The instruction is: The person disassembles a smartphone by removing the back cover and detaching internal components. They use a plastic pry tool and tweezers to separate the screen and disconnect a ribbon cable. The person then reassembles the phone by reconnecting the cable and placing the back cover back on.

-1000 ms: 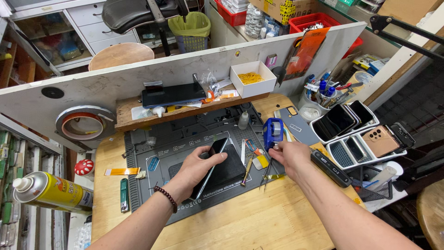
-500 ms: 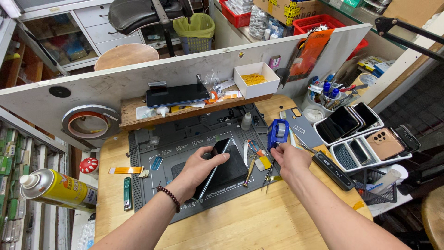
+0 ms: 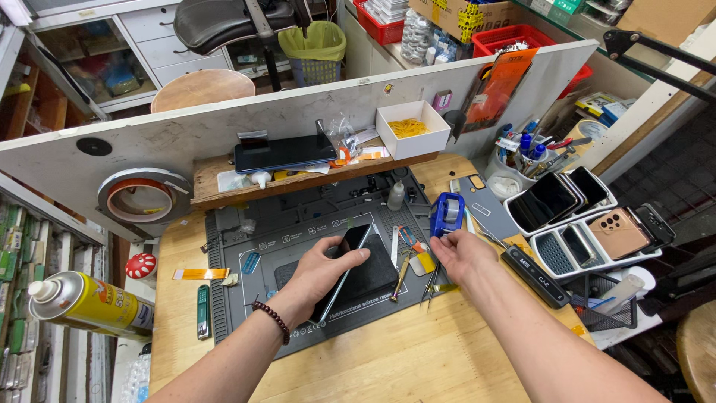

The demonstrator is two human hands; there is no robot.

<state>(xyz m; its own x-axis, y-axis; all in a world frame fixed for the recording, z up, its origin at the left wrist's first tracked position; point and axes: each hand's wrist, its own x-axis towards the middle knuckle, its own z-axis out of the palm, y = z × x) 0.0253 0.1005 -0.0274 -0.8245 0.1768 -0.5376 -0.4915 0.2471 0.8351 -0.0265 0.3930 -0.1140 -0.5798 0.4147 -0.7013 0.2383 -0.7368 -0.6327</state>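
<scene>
The wooden counter [image 3: 418,358] carried a dark grey silicone work mat [image 3: 298,216], and on that mat lay a dark smartphone [image 3: 350,269], tilted up on one long edge over a black pad. Behind it a white partition board [image 3: 298,119] held a narrow wooden shelf with another phone. To the right sat a white tray [image 3: 597,257] of more phones.

The likeliest trouble was the smartphone slipping: it stood propped at an angle, steadied only from one side, so a small nudge could have let it drop flat onto the mat or skid toward the loose tweezers [image 3: 432,280] just beside it. The crowded tools also left little room for a stray wrist.

The left hand [image 3: 317,272] lay across the smartphone, fingers spread and curled around its upper edge, wrist low over the mat. The right hand [image 3: 459,254] reached forward to a blue tape dispenser [image 3: 447,213], fingertips pinching at its lower edge; whether tape sat between them could not be told.
</scene>
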